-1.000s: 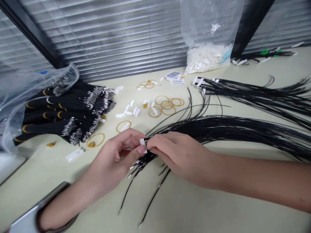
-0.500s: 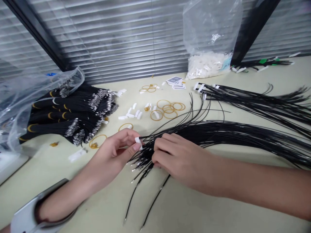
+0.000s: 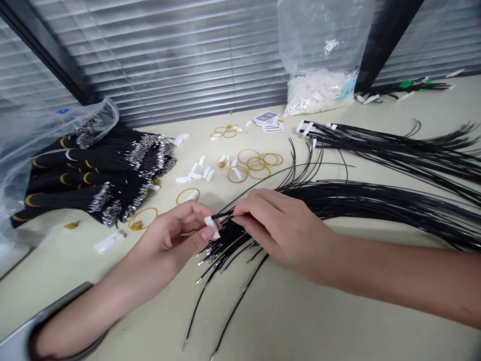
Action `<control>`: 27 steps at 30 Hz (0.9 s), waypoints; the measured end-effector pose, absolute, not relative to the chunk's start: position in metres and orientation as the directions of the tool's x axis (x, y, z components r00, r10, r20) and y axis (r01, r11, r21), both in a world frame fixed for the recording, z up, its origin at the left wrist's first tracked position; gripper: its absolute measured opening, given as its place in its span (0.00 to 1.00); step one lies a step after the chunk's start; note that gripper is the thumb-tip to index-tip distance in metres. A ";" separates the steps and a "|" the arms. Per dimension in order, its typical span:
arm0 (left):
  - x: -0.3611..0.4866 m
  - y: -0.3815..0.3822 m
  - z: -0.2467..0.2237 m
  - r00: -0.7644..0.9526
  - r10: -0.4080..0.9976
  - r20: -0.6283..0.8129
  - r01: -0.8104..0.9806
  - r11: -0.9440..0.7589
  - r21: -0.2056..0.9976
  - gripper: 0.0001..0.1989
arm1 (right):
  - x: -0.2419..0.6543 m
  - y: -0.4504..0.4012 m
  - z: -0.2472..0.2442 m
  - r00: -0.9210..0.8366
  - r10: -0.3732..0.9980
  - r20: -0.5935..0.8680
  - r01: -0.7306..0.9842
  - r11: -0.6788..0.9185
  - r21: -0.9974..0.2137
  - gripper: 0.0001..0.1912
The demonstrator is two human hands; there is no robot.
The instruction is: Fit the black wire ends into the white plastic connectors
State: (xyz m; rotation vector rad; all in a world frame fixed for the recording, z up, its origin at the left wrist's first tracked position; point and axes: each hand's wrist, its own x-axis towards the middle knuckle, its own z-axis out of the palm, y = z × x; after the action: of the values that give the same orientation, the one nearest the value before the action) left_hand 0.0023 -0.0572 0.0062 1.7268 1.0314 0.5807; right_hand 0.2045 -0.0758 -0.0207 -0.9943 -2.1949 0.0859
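Between the thumb and fingers of my left hand [image 3: 184, 233] is a small white connector housing [image 3: 212, 227], with a black wire running out of it to the right. My right hand [image 3: 278, 228] pinches black wire close to the connector, thumb against forefinger. Beneath both hands lies a loose bundle of black wires [image 3: 361, 200], its silvery crimped ends [image 3: 206, 255] fanned out below my left fingertips. Two longer wire ends [image 3: 240, 308] stick out toward the table's near side. My right fingers hide part of the bundle.
Bundled black wires [image 3: 101, 165] with silvery ends lie at left, partly under clear plastic. Rubber bands [image 3: 259, 163] and loose white connectors [image 3: 195, 173] are scattered mid-table. Behind them are small cards [image 3: 266, 118] and a bag of white connectors [image 3: 319, 93]. Wires with white connectors [image 3: 376, 143] lie at right.
My right hand has lifted off the bundle and now pinches wire beside the connector. My left hand keeps the white connector. The whole view has shifted slightly.
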 end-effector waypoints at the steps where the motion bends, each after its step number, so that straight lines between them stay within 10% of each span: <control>1: 0.003 -0.058 0.007 0.523 0.848 -0.085 0.375 -0.140 0.916 0.03 | 0.204 -0.076 -0.021 -0.451 0.673 0.586 0.628 0.706 -0.327 0.10; 27: 0.003 -0.068 0.001 0.566 0.821 0.069 0.526 -0.424 0.737 0.05 | 0.201 -0.078 -0.028 -0.519 0.576 0.631 0.581 0.780 -0.235 0.08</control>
State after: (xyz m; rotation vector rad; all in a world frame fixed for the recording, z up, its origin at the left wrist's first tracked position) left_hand 0.0030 -0.0678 0.0013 2.1210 1.0731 0.5601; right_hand 0.2009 -0.0775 -0.0276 -0.8553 -2.2451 -0.0078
